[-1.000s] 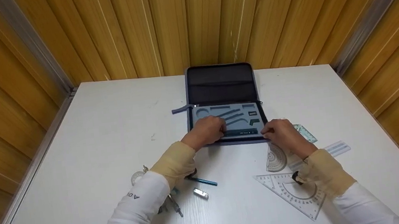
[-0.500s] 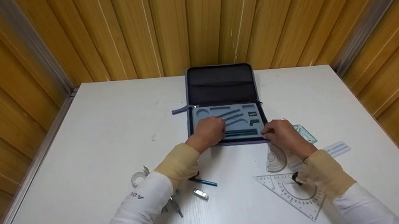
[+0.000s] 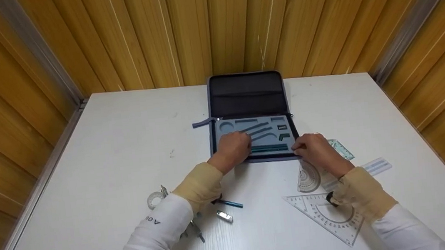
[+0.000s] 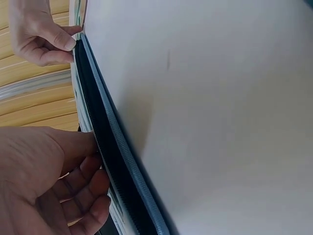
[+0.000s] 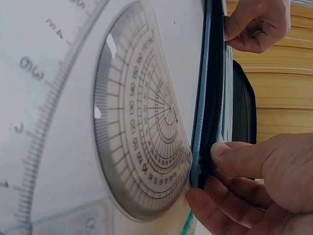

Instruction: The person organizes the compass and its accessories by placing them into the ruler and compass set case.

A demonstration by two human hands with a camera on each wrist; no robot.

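Note:
An unzipped dark blue zip case (image 3: 247, 95) lies spread at the back of the table, with a grey-blue foam tray (image 3: 227, 126) in its near half. My left hand (image 3: 234, 146) has its fingers curled at the left end of a dark green pencil (image 3: 269, 148) in the tray's front slot; its fingertips are hidden in the head view. At the front right corner, my right hand (image 3: 315, 148) pinches the edge of the case, thumb (image 5: 222, 151) on top. A small sharpener (image 3: 282, 127) and a green angled piece (image 3: 283, 137) sit in tray recesses.
By the right forearm lie a protractor (image 3: 307, 176), a set square (image 3: 325, 214), a clear ruler (image 3: 378, 165) and a greenish ruled template (image 3: 341, 149). Near the left sleeve are a teal pen-like stick (image 3: 229, 203), a small silver block (image 3: 224, 216) and a metal compass (image 3: 197, 232).
The pencil's printed lettering, visible a second ago, no longer shows; it seems to have turned in its slot. My left hand has shifted slightly. My right hand has stayed at the corner.

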